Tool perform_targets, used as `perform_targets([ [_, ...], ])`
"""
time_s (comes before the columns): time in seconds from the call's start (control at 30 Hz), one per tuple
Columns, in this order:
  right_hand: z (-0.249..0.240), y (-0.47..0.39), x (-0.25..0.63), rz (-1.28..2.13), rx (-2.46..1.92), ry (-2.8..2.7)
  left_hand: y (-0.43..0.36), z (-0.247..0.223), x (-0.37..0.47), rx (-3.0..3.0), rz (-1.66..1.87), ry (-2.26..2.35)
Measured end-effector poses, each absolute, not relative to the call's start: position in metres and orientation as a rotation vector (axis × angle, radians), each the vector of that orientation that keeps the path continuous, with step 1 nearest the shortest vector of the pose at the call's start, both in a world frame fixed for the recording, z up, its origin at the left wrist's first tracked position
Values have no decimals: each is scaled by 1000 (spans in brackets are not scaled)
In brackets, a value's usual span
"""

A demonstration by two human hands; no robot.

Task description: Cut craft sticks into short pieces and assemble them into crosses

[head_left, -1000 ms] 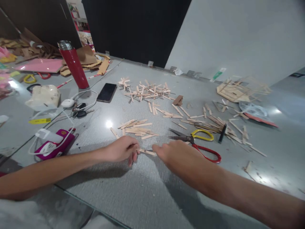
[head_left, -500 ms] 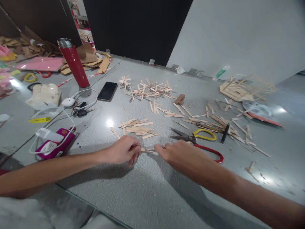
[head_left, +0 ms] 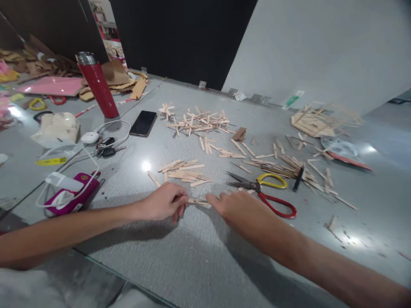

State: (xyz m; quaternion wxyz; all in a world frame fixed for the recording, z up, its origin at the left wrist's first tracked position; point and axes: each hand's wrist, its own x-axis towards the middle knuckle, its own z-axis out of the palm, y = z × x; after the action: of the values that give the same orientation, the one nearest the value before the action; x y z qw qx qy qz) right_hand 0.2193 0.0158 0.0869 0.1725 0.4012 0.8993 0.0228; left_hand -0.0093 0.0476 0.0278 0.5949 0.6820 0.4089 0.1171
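Note:
Between my two hands, just above the table, lies a short pale wooden craft stick (head_left: 198, 202), possibly more than one layered together. My left hand (head_left: 165, 201) pinches its left end between thumb and fingers. At the other end is my right hand (head_left: 234, 205), palm down with fingers curled; its thumb points at the stick. Whatever the right fingers close on is hidden under the hand. A loose pile of craft sticks (head_left: 184, 172) sits just beyond my left hand. Scissors (head_left: 255, 185) with one yellow and one red handle lie open beyond my right hand.
Star-shaped stick pieces (head_left: 201, 120) and scattered sticks (head_left: 290, 167) cover the table's middle and right. A black pen-like tool (head_left: 298, 179) and a wooden frame (head_left: 316, 122) lie right. Leftward are a phone (head_left: 143, 123), red bottle (head_left: 99, 87), keys (head_left: 109, 152) and purple box (head_left: 85, 190) with cable.
The view has shifted slightly, so the table items appear a little further left. Both hands keep nearly the same place at the stick; a bit of yellow beneath my right thumb no longer shows.

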Motion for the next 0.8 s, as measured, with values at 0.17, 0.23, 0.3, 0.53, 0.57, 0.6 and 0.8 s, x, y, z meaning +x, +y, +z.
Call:
perform_targets([
  [0.17, 58, 40, 249, 56, 1002, 2645, 47, 28, -9, 1589, 260, 948],
  [0.23, 56, 45, 251, 70, 973, 2660, 47, 27, -9, 1593, 267, 956],
  [0.3, 58, 41, 248, 92, 964, 2640, 46, 26, -10, 1583, 272, 962],
  [0.53, 79, -10, 207, 188, 1266, 2433, 45, 26, -10, 1599, 289, 955],
  [0.57, 84, -12, 199, 169, 1288, 2379, 45, 27, -10, 1603, 291, 952],
  [0.6, 89, -13, 193, 138, 1293, 2331, 45, 28, -10, 1608, 294, 949],
  [0.8, 114, 15, 184, -17, 1169, 2477, 44, 28, -10, 1588, 319, 958],
])
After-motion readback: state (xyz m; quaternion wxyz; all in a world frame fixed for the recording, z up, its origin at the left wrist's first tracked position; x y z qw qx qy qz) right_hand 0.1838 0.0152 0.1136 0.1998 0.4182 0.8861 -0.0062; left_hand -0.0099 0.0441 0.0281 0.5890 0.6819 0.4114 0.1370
